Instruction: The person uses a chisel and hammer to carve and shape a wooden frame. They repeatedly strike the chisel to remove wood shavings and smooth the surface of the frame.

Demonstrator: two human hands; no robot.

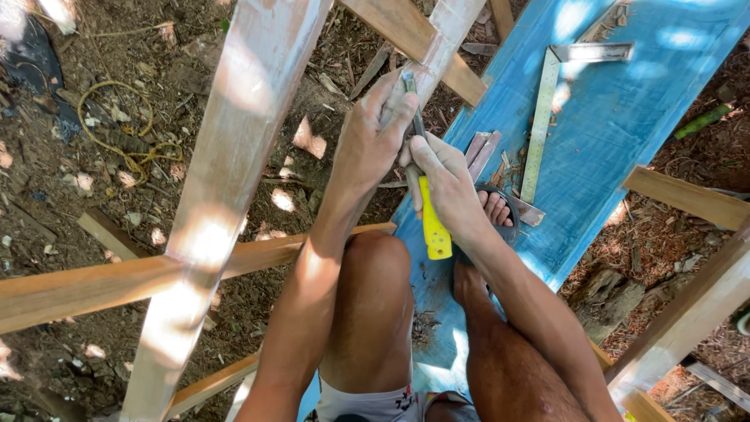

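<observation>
Chisel point(428, 211), yellow handle, sits near the middle of the view, its dark blade running up toward 12 o'clock to meet a pale slat point(437, 55). The right hand point(449, 184) is wrapped around the shaft just above the handle, fingers closed on it. The left hand point(375, 141) is closed around the slat at the tool's tip, thumb and fingers pinching wood and blade end together. The tip itself is hidden under the fingers, so how deep any cut goes cannot be told. Judging by chips and offcuts point(480, 152) lying just at 3 o'clock of the hands, some trimming looks done; the work at the slat seems in mid-course, with the frame not yet closed up. A wide pale board point(234, 156) crosses from 12 to 7 o'clock, over a brown rail point(101, 285) at 9 o'clock. A blue panel point(625, 117) lies from 1 o'clock down to 6, under the person's knees, with a metal square point(547, 109) on it at 2 o'clock. A foot in a sandal point(496, 207) rests on the panel just right of the handle. Yellow cord point(125, 137) is coiled on the dirt at 10 o'clock. No packages, labels or signs in sight.
</observation>
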